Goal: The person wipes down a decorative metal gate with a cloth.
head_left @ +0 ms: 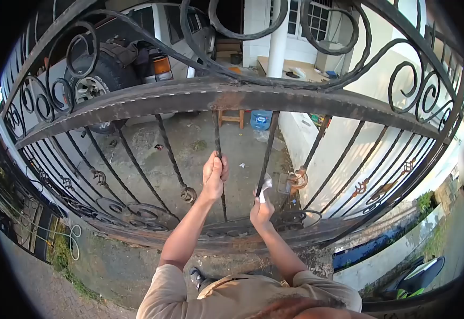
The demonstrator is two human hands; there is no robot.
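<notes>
A dark metal gate with twisted vertical bars stretches across the view, its thick crossbar (152,102) above my hands. My left hand (215,174) is wrapped round one upright bar (216,130) near the centre. To its right, my right hand (262,209) is closed on a crumpled white cloth or paper (266,186), held against the neighbouring bar (270,138). Reddish-brown patches show on the crossbar above my left hand and on several of the cage-shaped ornaments (297,179).
Behind the gate stand a parked vehicle (160,66) at the left, a wooden stool (232,118), a blue water bottle (261,120) and a white wall (317,146). A hose (74,242) lies at the lower left. A motorbike (418,276) is at the lower right.
</notes>
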